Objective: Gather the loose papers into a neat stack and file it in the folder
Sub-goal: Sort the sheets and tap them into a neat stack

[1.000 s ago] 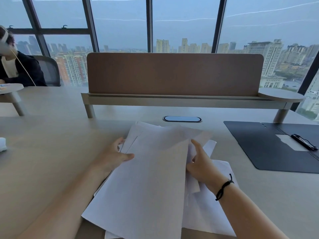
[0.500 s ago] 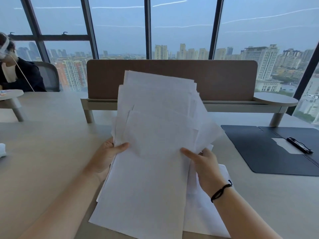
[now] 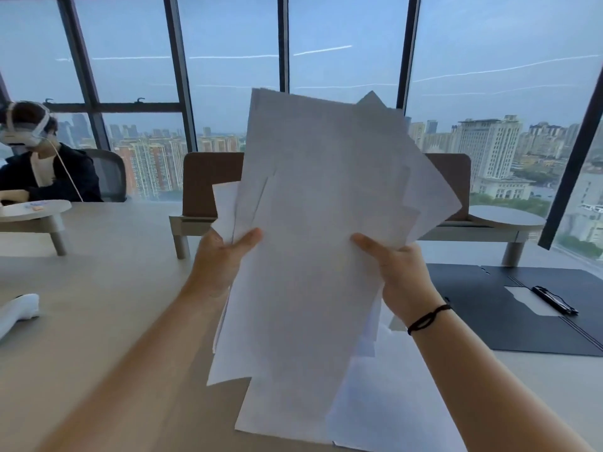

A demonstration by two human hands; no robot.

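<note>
Both hands' grip, left hand (image 3: pixel 225 256) and right hand (image 3: pixel 399 272), clasps uneven, fanned papers (image 3: pixel 313 256) upright.

We see thin matt white papers (image 3: pixel 313 256), smooth and slightly translucent against the window light. The folder (image 3: pixel 483 308) looks like dark matt card or plastic, its clip (image 3: pixel 554 300) glossy black. The table (image 3: pixel 98 321) shows a smooth, pale, matt wood-look finish.
</note>
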